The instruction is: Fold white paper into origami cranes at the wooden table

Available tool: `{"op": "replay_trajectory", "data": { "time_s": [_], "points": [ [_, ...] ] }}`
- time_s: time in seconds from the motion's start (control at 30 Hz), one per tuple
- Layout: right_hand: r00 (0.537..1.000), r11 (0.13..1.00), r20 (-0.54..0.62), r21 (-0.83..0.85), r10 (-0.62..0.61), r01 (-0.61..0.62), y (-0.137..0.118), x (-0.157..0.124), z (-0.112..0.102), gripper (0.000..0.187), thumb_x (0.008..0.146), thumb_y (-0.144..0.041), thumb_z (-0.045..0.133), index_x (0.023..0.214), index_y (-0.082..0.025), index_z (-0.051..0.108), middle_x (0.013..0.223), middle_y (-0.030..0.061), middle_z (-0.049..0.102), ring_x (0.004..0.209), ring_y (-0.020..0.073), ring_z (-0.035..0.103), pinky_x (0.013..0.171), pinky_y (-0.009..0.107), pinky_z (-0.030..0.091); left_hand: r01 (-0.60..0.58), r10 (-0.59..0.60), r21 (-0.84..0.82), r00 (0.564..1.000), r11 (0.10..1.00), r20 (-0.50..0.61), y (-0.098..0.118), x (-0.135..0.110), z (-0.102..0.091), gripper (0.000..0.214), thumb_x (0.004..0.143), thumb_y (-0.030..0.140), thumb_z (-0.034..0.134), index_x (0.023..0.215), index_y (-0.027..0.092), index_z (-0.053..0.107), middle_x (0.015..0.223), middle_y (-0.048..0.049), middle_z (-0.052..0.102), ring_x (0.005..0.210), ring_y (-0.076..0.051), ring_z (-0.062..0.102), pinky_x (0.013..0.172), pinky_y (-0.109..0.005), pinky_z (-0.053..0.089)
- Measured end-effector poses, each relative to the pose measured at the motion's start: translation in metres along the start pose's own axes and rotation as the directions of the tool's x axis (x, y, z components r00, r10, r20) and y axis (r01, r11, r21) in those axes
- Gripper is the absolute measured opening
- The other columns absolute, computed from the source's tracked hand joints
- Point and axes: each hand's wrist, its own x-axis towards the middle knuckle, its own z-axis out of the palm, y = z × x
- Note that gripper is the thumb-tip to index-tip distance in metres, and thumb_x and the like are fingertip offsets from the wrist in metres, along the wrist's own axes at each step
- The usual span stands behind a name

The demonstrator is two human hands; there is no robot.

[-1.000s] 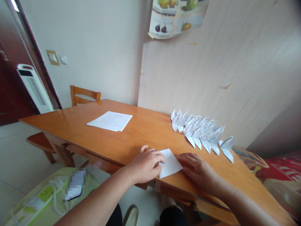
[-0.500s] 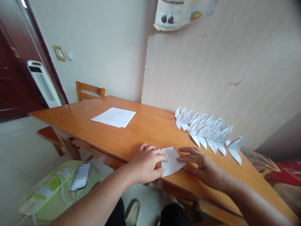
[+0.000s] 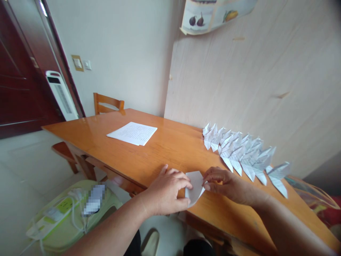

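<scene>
A small folded sheet of white paper (image 3: 194, 185) lies near the front edge of the wooden table. Its right edge is raised a little. My left hand (image 3: 172, 190) holds it down, with the index finger and thumb pressing on its left side and the other fingers resting by the tabletop. The thumb and index finger of my right hand (image 3: 223, 185) are pinched on its right corner. To the right and behind, folded paper pieces (image 3: 242, 151) stand in nested rows, with one separate folded piece (image 3: 278, 176) at the right end.
A stack of written sheets (image 3: 133, 133) lies farther back on the wooden table (image 3: 165, 149). A wooden chair (image 3: 108, 103) stands behind it. At lower left, a pale green stool (image 3: 106, 208) carries a power strip (image 3: 57, 213), cables and a blurred-out object (image 3: 94, 199).
My right fingers have closed from resting spread on the paper to a pinch at its right corner, and that edge has lifted. The view has shifted slightly left.
</scene>
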Motion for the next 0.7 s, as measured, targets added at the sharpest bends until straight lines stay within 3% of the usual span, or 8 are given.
{"op": "replay_trajectory", "data": {
  "time_s": [0.13,0.27,0.47,0.7],
  "points": [
    [0.999,0.998,-0.039,-0.058,0.033,-0.036,0.005,0.008,0.006,0.034,0.092,-0.052,0.06,0.079,-0.021,0.068,0.081,0.0021,0.061,0.079,0.0175,0.056,0.074,0.03,0.045,0.003,-0.003,-0.008,1.0,1.0,0.0,0.0,-0.001,0.0,0.032,0.077,0.035,0.074,0.108,0.032,0.071,0.12,0.0003,0.069,0.114,-0.029,0.057,0.114,-0.062,0.014],
    [0.993,0.995,-0.085,-0.04,0.088,-0.092,0.008,0.01,0.013,0.034,0.091,-0.05,0.062,0.073,-0.021,0.062,0.077,-0.0001,0.057,0.073,0.0153,0.053,0.067,0.028,0.041,0.0,0.0,0.0,1.0,1.0,-0.011,-0.001,-0.002,0.001,0.034,0.077,0.032,0.074,0.111,0.033,0.07,0.123,0.0009,0.068,0.117,-0.029,0.056,0.116,-0.062,0.012],
    [0.984,0.988,-0.127,-0.071,0.127,-0.137,0.007,0.011,0.019,0.031,0.09,-0.047,0.062,0.074,-0.021,0.06,0.078,-0.0001,0.057,0.073,0.0159,0.052,0.066,0.028,0.04,-0.04,0.041,0.027,0.998,0.999,-0.044,0.002,-0.006,0.003,0.029,0.079,0.029,0.072,0.107,0.031,0.07,0.125,0.0013,0.066,0.121,-0.026,0.054,0.119,-0.06,0.009],
    [0.98,0.977,-0.144,-0.142,0.136,-0.157,0.007,0.012,0.021,0.028,0.089,-0.044,0.063,0.071,-0.022,0.059,0.078,0.0019,0.06,0.076,0.0184,0.055,0.069,0.03,0.041,-0.063,0.065,0.04,0.997,0.997,-0.046,0.004,-0.009,0.003,0.017,0.084,0.029,0.068,0.101,0.028,0.067,0.105,0.0019,0.068,0.109,-0.02,0.058,0.119,-0.047,0.017]
  ]
}}
